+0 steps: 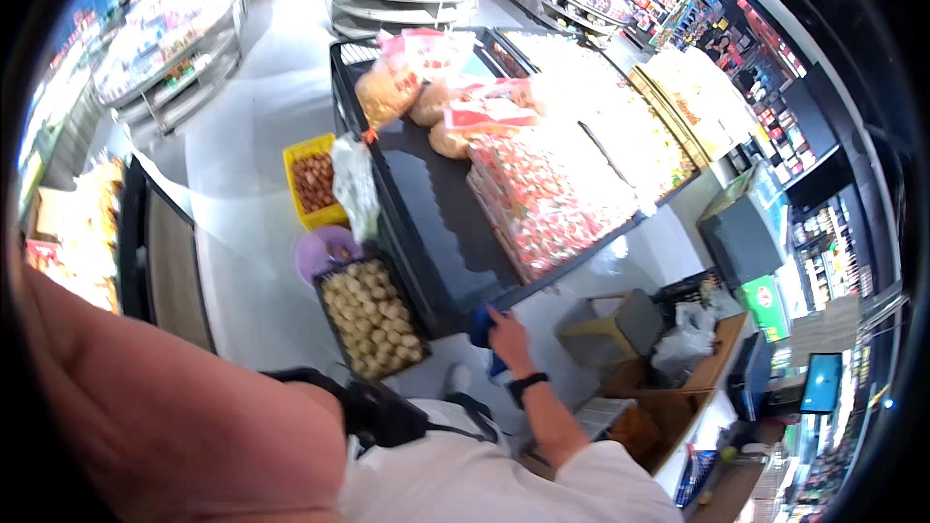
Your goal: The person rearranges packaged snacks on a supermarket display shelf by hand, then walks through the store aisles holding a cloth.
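My right hand (pixel 510 341), with a black band on its wrist, is at the near edge of a dark display table (pixel 417 199). Its fingers are closed round a small dark-blue thing (pixel 481 325), soft-looking like a cloth, though its kind is unclear. A large stack of red-and-white packets (pixel 542 194) lies on the table beyond this hand. Farther back rest clear bags of tan food (pixel 387 95) with red-and-white print. My left arm (pixel 184 397) crosses the lower left, bare and close to the camera; its hand is out of view.
Left of the table, on the floor, stand a black crate of pale round produce (pixel 368 315), a purple basin (pixel 325 250) and a yellow crate of brown items (pixel 315 179). A grey stool (pixel 615 329) and a wooden cabinet (pixel 693 378) are at right. Lit display stands surround the aisles.
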The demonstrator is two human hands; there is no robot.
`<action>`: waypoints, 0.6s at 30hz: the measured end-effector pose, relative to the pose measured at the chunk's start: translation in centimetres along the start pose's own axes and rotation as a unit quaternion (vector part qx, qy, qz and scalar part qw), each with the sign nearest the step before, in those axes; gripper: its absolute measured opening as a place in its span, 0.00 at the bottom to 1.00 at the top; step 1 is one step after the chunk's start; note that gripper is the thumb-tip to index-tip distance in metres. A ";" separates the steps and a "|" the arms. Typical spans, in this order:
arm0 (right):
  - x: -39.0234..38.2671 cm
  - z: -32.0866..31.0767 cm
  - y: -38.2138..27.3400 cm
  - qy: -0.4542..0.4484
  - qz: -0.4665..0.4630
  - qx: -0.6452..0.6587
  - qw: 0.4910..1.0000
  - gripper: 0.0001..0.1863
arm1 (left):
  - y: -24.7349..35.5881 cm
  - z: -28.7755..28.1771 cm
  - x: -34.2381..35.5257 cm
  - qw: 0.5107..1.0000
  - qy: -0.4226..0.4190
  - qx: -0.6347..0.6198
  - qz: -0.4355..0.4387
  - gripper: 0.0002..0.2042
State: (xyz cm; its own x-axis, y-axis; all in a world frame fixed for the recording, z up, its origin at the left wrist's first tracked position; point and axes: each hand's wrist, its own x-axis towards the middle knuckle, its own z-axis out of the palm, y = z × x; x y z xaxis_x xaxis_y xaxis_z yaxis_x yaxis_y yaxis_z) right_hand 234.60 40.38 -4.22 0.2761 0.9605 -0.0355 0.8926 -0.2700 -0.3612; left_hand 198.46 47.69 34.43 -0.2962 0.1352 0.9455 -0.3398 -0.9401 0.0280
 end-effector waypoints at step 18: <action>2.8 -0.7 4.2 0.105 0.039 0.057 0.992 0.21 | 0.1 2.4 0.4 1.000 0.010 -0.015 -0.014 0.11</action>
State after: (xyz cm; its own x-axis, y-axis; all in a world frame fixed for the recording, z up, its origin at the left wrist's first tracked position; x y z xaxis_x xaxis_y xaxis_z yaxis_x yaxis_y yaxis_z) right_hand 239.37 41.84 -5.19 0.4212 0.8985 0.1240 0.8232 -0.3213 -0.4681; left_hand 200.49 46.92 35.58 -0.3033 0.1686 0.9379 -0.3750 -0.9259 0.0452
